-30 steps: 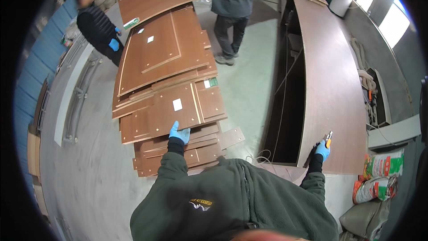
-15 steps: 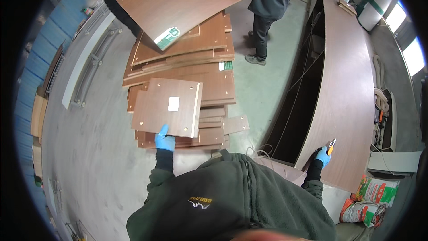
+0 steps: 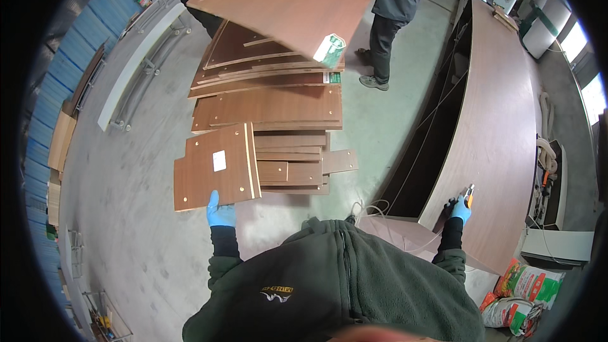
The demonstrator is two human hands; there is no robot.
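My left hand (image 3: pixel 221 212), in a blue glove, grips the near edge of a brown wooden panel (image 3: pixel 197 178), its thumb on the top face. A white label (image 3: pixel 219 160) and small round fittings near the corners mark that panel. Behind it more wooden panels (image 3: pixel 278 101) lie in a stack. My right hand (image 3: pixel 460 211), gloved too, is closed around a yellow-handled utility knife (image 3: pixel 469 196). It is over the near end of a long brown cabinet side (image 3: pixel 494 120). Its palm and most of the fingers are hidden.
Two people, one in dark grey clothing (image 3: pixel 396 0), stand by a large brown board (image 3: pixel 285 3) above the stack. A white cord (image 3: pixel 373 210) loops near the cabinet's corner. Printed sacks (image 3: pixel 532 285) lie at the right; metal racks (image 3: pixel 149 69) stand at the left.
My left hand has moved left and slightly nearer with the labelled panel, baring more of the stack. The large board has shifted right and turned. My right hand has barely moved.
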